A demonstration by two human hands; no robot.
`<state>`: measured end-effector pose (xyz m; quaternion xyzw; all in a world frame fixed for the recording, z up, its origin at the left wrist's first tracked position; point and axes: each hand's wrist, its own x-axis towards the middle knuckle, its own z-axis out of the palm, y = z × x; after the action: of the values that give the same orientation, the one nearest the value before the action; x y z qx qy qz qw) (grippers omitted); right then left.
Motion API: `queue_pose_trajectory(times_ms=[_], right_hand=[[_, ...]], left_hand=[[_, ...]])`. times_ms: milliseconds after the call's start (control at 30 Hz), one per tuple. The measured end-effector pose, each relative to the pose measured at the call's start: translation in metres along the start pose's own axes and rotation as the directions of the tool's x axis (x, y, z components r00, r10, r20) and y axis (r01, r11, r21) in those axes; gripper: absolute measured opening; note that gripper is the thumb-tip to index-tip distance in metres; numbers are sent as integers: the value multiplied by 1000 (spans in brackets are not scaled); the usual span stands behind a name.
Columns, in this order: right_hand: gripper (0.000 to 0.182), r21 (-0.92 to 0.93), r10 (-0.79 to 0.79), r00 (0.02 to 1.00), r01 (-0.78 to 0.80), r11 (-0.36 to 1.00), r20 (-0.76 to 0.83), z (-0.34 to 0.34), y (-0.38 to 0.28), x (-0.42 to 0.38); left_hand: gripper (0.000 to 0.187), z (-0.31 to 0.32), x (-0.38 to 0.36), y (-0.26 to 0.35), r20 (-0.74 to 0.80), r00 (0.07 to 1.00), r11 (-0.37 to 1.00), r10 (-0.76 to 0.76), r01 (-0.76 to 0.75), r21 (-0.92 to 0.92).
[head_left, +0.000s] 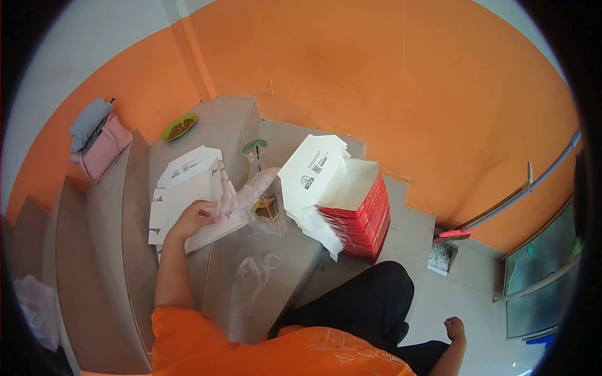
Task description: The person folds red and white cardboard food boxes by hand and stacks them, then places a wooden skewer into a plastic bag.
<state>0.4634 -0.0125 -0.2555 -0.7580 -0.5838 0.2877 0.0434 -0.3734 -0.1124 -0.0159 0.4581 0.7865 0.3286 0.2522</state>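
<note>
My left hand (195, 219) rests at the lower right part of a stack of flat white box blanks (182, 191) on the step, its fingers curled at the edge beside a clear plastic bag (251, 194). What its fingertips hold is too small to make out. My right hand (454, 327) is at the lower right, away from the boxes, its fingers curled in; the inside of it is hidden. Between the hands stands a tall stack of nested red boxes (367, 219) with white insides, their white lids (310, 175) opened out to the left.
A green plate of food (180, 127) sits on the upper step. Near the bag is a cup with a green rim (254, 148). A pink bag (106, 147) lies at the left. On the right are a pink broom (453, 235) and a dustpan (441, 258).
</note>
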Motion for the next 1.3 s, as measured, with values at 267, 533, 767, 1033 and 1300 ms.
queue_pose_trajectory(times_ms=[267, 533, 767, 1033, 1300], right_hand=[[26, -56, 28, 999, -26, 998, 22, -4, -11, -7], [26, -41, -3, 1000, 2, 999, -28, 5, 8, 1], [25, -21, 21, 999, -22, 1000, -26, 9, 16, 6], [27, -92, -10, 1000, 8, 996, -24, -2, -9, -9], [27, -49, -14, 999, 13, 999, -29, 2, -3, -5]], left_hand=[[47, 4, -10, 6, -30, 1000, 998, 0, -2, -60], [49, 0, -4, -7, -20, 1000, 998, 20, -21, -52], [45, 2, -4, -7, -23, 998, 993, 55, -57, -100], [48, 0, -7, -11, -51, 999, 996, -7, 3, -89], [53, 4, 1, -8, -47, 992, 993, 119, -119, -2]])
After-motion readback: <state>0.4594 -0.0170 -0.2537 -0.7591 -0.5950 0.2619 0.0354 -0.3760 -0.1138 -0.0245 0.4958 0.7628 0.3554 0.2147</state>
